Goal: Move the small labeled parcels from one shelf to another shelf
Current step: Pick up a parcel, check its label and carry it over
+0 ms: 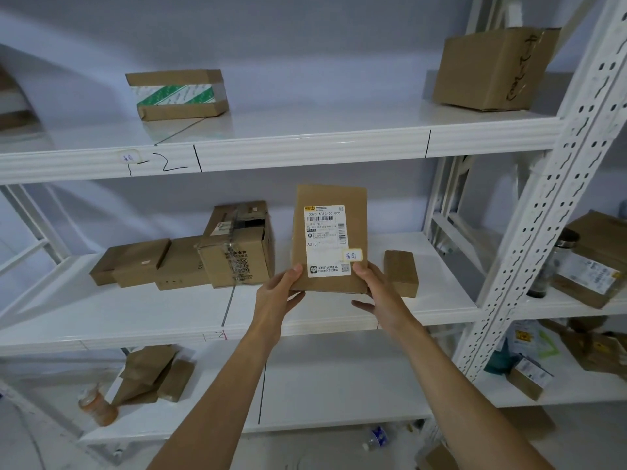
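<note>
A flat brown parcel [329, 212] with a white shipping label and a small yellow-edged sticker stands upright above the front of the middle shelf [339, 310]. Both hands hold it by its lower corners: my left hand [280, 293] at the bottom left, my right hand [376, 290] at the bottom right, thumbs on the labelled face. A small plain brown box [402, 273] rests on the shelf just right of my right hand. The upper shelf [305, 144] is marked "1-2" on its front edge.
Left on the middle shelf sit several brown boxes [237, 245]. The upper shelf holds a green-striped taped box [178, 95] and a larger carton [492, 67]. Brown packets [152, 371] and an orange bottle [98, 405] lie below. A perforated white upright [549, 205] stands to the right.
</note>
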Available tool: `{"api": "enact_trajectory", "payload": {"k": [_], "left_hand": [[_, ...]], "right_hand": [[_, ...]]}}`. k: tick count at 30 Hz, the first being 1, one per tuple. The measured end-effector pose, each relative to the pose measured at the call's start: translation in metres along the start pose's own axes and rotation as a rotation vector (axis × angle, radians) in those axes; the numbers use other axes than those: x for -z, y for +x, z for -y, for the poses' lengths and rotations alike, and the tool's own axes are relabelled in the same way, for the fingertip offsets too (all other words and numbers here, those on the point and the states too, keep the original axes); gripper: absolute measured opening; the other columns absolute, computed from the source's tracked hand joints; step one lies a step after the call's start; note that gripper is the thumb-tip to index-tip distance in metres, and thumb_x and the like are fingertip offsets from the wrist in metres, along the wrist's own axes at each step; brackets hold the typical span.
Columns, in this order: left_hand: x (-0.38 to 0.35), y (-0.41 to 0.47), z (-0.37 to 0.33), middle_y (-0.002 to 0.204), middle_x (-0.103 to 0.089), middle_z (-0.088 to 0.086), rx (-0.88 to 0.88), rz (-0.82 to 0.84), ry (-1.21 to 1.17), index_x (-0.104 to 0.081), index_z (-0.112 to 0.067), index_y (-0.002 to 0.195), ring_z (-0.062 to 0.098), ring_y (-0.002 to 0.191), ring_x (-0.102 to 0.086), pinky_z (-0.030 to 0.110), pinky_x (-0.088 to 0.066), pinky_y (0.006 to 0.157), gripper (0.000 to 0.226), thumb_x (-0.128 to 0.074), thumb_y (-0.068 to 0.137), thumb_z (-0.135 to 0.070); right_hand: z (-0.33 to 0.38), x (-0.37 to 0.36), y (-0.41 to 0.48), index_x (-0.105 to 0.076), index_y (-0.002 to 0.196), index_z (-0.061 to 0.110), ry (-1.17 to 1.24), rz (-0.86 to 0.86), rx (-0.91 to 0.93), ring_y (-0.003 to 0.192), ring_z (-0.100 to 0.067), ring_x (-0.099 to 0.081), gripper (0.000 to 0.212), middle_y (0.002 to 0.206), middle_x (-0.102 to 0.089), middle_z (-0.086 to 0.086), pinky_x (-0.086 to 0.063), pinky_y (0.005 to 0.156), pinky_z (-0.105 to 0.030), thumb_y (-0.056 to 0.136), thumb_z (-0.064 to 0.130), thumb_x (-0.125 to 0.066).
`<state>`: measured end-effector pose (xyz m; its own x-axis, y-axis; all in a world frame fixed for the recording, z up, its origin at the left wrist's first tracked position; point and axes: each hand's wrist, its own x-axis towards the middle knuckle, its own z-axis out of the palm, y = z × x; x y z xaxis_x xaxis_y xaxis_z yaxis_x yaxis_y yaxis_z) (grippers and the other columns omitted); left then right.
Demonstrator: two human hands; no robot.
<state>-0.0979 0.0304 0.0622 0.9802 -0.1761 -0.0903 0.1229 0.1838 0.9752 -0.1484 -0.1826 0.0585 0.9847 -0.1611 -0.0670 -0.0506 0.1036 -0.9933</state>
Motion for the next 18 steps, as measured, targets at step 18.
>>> {"api": "enact_trajectory", "payload": {"k": [18], "left_hand": [[-0.004,-0.034,0.001,0.111,-0.083,-0.001,-0.094,0.016,0.003,-0.074,-0.026,0.119,0.012,0.106,-0.077,0.021,-0.061,0.084,0.061,-0.081,0.066,-0.056]], "right_hand": [[-0.004,-0.001,-0.026,-0.065,0.123,0.058,0.001,-0.008,0.097,0.119,0.003,-0.065,0.042,0.127,-0.073,0.023,-0.051,0.106,-0.040,0.082,0.066,-0.065]]}}
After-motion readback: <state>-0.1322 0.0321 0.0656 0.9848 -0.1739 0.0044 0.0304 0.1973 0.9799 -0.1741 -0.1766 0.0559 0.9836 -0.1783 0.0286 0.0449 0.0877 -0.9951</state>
